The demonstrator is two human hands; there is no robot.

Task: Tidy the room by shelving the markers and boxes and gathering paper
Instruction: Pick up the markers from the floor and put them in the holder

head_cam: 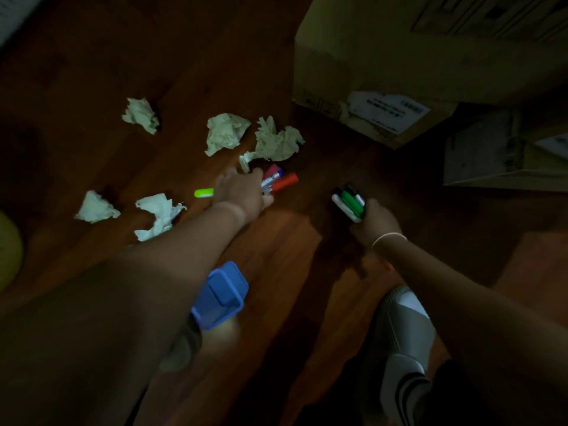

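Observation:
On the dark wooden floor my left hand [242,192] grips a bundle of markers [281,181], red and pink ends sticking out to the right. A lime-green marker [203,193] lies on the floor just left of that hand. My right hand [376,224] holds a bunch of green, white and dark markers [350,202] upright. Several crumpled paper balls lie around: one [141,115] at the back left, one [226,132] and one [276,141] beyond my left hand, one [96,208] and one [158,218] at the left.
A large cardboard box [399,63] stands at the back right, with a smaller box [491,152] beside it. A blue plastic holder [222,295] lies on the floor under my left forearm. My socked foot [402,327] is at the lower right. A yellow-green round object [9,247] sits at the left edge.

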